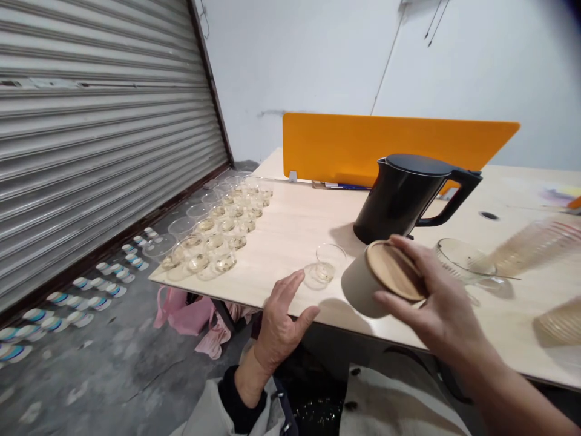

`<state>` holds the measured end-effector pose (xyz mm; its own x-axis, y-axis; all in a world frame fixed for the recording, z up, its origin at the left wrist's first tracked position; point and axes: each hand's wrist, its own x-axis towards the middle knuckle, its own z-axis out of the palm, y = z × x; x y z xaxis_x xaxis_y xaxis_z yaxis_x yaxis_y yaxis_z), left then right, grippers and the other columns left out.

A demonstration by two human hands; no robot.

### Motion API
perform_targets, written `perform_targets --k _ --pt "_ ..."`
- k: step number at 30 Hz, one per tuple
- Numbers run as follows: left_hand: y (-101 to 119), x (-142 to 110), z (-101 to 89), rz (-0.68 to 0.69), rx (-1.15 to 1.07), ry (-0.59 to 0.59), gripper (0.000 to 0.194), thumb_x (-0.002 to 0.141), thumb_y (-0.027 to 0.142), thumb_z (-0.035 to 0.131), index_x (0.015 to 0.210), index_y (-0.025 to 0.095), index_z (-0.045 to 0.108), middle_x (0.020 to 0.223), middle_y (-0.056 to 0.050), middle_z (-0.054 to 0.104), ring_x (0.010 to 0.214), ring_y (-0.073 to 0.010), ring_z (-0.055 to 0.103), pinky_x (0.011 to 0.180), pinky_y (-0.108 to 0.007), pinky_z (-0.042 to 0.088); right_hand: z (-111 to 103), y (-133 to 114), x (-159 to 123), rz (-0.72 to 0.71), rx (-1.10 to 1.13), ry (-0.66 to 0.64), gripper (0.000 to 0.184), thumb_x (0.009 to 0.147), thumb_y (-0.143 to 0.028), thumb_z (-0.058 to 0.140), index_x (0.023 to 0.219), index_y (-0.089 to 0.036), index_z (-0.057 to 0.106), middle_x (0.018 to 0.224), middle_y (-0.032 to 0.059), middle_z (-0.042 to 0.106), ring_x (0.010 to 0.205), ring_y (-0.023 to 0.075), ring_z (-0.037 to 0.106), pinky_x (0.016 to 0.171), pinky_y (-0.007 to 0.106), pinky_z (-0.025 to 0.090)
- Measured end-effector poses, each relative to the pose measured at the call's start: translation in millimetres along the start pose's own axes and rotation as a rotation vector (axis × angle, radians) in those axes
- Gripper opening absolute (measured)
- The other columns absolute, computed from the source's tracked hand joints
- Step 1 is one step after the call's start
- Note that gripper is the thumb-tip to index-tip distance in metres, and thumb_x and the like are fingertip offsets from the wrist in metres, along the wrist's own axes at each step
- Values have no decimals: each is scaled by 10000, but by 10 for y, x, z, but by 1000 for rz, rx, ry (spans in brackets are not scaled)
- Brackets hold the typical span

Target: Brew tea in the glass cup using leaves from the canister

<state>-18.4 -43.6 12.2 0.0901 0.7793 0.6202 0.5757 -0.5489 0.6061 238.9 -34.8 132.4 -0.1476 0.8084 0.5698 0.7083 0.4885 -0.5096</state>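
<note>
Over the table's (295,227) near edge, the right hand's (447,306) thumb and fingers clasp a tilted canister (356,287) around its lid (394,269). The left hand (279,327), fingers together, thumb apart, hovers near a cup (325,271).

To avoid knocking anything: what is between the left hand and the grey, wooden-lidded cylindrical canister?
In the head view, one clear, round plastic cup stands between the left hand and canister.

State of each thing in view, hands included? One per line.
Black kettle: upright, lid shut.
Grey-beige cylindrical canister: tilted, round wooden lid on, in right hand.
Left hand: open, holding nothing.
Clear single cup: upright, contents unclear.
Clear cups in rows: upright, many with bits inside.
Clear glass jug: upright.
Grey metal roller shutter: down.
</note>
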Motion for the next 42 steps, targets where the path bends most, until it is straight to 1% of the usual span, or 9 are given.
perform_targets --k 6,9,12,15,21,29,33,38,42 --pt "122 -156 149 -79 -177 -109 865 847 513 767 1547 227 347 1492 -159 533 1372 -312 531 1117 -506 505 576 -48 -391 -56 46 -132 746 824 -484 775 1471 -287 459 1412 132 533 1308 343 543 1066 522 515" --pt "110 -150 220 -77 -165 -85 886 817 465 786 1536 215 333 1462 -169 538 1344 -327 548 1108 -532 500 793 -33 -416 -69 30 -126 775 816 -444 783 1484 -265 434 1416 139 513 1339 340 506 1102 544 484" --pt "124 -108 272 -59 -108 -57 871 817 451 752 1527 191 319 1424 -187 555 1307 -349 570 1092 -559 499 889 -31 -404 -83 10 -105 792 809 -412 783 1494 -254 419 1423 144 504 1348 340 491 1122 562 468" --pt "143 -67 315 -63 -70 -38 822 827 449 712 1504 173 337 1395 -196 575 1286 -363 583 1085 -575 496 902 -42 -391 -81 -8 -98 812 808 -415 782 1508 -249 405 1436 147 502 1354 345 489 1127 575 463" --pt "161 -25 331 -84 -66 -14 757 843 505 699 1447 174 384 1341 -182 619 1219 -345 632 1047 -546 537 838 -79 -364 -146 -80 -116 873 827 -603 752 1526 -229 386 1427 173 522 1319 363 514 1068 586 504" --pt "229 13 340 -84 -14 51 751 767 423 748 1400 194 415 1273 -153 659 1135 -326 679 962 -489 590 877 -114 -328 -189 -93 -58 667 883 -533 694 1400 -153 512 1358 194 556 1234 345 538 1023 552 519" --pt "213 10 362 -66 1 69 761 752 403 773 1393 208 413 1257 -140 664 1125 -319 685 949 -481 596 851 -103 -300 -152 -21 -69 603 891 -528 683 1357 -175 536 1350 170 575 1233 332 544 1032 530 504" --pt "173 -17 361 -57 -9 54 894 680 503 849 1398 220 398 1247 -135 663 1112 -325 694 925 -488 604 739 -148 -252 -55 114 -64 506 955 -557 574 1340 -229 541 1268 111 617 1164 298 580 985 482 504" --pt "174 -25 328 -115 -21 6 952 632 496 893 1403 219 407 1276 -137 648 1149 -333 678 964 -504 587 571 -107 -232 -20 194 74 586 940 -587 564 1393 -220 504 1349 127 561 1229 317 546 1037 497 462"
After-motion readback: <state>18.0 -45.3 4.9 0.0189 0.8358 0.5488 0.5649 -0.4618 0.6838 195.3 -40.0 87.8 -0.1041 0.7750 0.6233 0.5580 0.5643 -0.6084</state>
